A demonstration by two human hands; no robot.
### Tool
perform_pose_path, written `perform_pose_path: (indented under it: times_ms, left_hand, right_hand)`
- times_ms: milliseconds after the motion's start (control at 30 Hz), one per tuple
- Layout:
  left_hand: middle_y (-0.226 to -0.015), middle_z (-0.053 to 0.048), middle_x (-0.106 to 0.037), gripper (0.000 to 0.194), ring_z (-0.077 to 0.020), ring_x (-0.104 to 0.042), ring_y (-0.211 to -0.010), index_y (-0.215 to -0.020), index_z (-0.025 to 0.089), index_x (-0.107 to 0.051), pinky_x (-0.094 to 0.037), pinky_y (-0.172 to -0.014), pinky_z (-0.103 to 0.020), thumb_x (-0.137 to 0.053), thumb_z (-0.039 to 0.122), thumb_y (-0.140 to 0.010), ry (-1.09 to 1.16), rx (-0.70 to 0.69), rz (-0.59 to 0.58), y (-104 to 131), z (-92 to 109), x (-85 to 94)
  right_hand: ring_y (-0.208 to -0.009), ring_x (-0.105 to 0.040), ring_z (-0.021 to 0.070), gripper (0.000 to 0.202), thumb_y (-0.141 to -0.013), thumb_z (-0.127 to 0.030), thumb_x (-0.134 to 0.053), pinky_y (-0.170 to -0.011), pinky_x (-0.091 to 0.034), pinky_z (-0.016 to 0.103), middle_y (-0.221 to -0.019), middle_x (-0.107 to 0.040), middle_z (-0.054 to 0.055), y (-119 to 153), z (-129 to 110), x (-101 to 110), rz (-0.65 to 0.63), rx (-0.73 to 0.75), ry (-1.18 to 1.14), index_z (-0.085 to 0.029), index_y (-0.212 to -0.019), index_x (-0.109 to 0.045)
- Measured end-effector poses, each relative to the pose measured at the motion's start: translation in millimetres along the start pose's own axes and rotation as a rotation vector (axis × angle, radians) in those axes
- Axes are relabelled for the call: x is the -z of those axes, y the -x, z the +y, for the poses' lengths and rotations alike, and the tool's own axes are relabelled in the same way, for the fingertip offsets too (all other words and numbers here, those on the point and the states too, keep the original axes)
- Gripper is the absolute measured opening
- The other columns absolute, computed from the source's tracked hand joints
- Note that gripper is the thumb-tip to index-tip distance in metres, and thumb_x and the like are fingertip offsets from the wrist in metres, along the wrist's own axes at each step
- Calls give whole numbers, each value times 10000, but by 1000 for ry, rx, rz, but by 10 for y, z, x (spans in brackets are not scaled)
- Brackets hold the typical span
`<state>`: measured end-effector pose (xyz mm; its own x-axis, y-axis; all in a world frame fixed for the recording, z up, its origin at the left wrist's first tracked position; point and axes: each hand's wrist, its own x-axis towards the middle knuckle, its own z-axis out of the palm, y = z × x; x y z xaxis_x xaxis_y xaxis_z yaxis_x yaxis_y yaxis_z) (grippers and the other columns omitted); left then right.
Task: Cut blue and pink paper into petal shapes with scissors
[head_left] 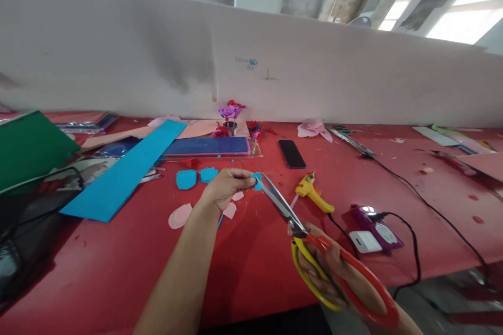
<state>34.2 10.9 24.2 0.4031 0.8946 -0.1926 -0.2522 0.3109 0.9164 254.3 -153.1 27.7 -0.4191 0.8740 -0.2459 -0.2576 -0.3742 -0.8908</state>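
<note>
Between the thumb and fingers of my left hand [231, 187] is a small blue paper piece [258, 180], held above the red table. My right hand [334, 267] grips a pair of scissors [293, 218] with one red and one yellow handle. The blades are parted a little, and their tips meet the edge of the blue piece. Just left of my left hand lie blue cut-outs [186, 179], shaped like petals. Pale pink cut-outs [180, 216] rest near my left forearm.
A yellow glue gun [313, 192] and a purple power socket [378, 227] with cords lie to the right. Behind are a black phone [292, 154] and a small pot of paper flowers [231, 115]. A long blue strip [126, 170] and green sheet [35, 149] occupy the left.
</note>
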Motion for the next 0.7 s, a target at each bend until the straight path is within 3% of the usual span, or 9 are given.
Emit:
perform_pose_path:
  times_ms: [133, 233, 300, 400, 467, 567, 633, 700]
  left_hand:
    - [-609, -28, -670, 225, -109, -594, -615, -621, 152, -722, -437, -654, -244, -851, 278, -487, -15, -3, 15, -3, -13, 5]
    - [-598, -9, -641, 258, -98, -570, -601, -617, 153, -701, -395, -591, -226, -857, 300, -474, 16, -29, 122, -24, -18, 21]
    - [-619, -13, -639, 290, -95, -556, -604, -642, 147, -702, -363, -559, -220, -859, 318, -467, 29, -63, 191, -40, -15, 38]
    - [-629, -13, -630, 327, -83, -523, -578, -670, 134, -703, -330, -528, -216, -860, 325, -456, 48, -96, 257, -46, -3, 65]
    - [-621, -6, -617, 333, -76, -508, -559, -680, 127, -700, -321, -519, -214, -861, 308, -451, 62, -92, 277, -34, 0, 82]
    - [-611, -1, -602, 309, -66, -491, -551, -678, 119, -688, -319, -517, -204, -860, 260, -463, 87, -83, 252, 6, -22, 103]
    - [-603, 8, -589, 294, -63, -486, -555, -661, 125, -671, -332, -524, -200, -864, 234, -467, 162, -80, 196, 40, -55, 113]
    - [-603, 17, -581, 295, -69, -498, -573, -657, 137, -663, -374, -560, -205, -871, 227, -469, 246, -92, 135, 74, -96, 114]
  right_hand:
    - [-394, -238, 34, 540, -815, -710, -464, -316, -241, 151, -668, -437, -53, -49, -16, -25, 45, 46, 3, -259, -1111, -444]
    - [-364, -267, 67, 602, -830, -722, -401, -308, -262, 176, -589, -421, -67, -147, -63, -62, 223, 88, 122, -261, -1217, -395]
    - [-385, -404, 115, 541, -870, -624, -431, -361, -338, 211, -572, -463, -54, -266, -66, -79, 380, 80, 433, -252, -1261, -384]
    - [-603, -625, 230, 406, -867, -368, -516, -546, -427, 291, -655, -602, 25, -480, 12, -108, 540, 8, 1142, -210, -1235, -451]
    - [-702, -666, 280, 319, -856, -267, -491, -604, -428, 321, -732, -661, 84, -582, 81, -147, 563, -48, 1480, -173, -1160, -515]
    - [-749, -678, 307, 299, -863, -272, -487, -601, -433, 333, -851, -684, 134, -624, 74, -227, 530, -118, 1714, -162, -1129, -569]
    - [-766, -673, 325, 306, -855, -334, -528, -612, -442, 361, -920, -677, 144, -640, -40, -268, 503, -118, 1758, -191, -1113, -612]
    - [-813, -662, 309, 248, -870, -354, -517, -663, -452, 383, -979, -669, 130, -733, -195, -286, 471, 3, 1605, -210, -1018, -655]
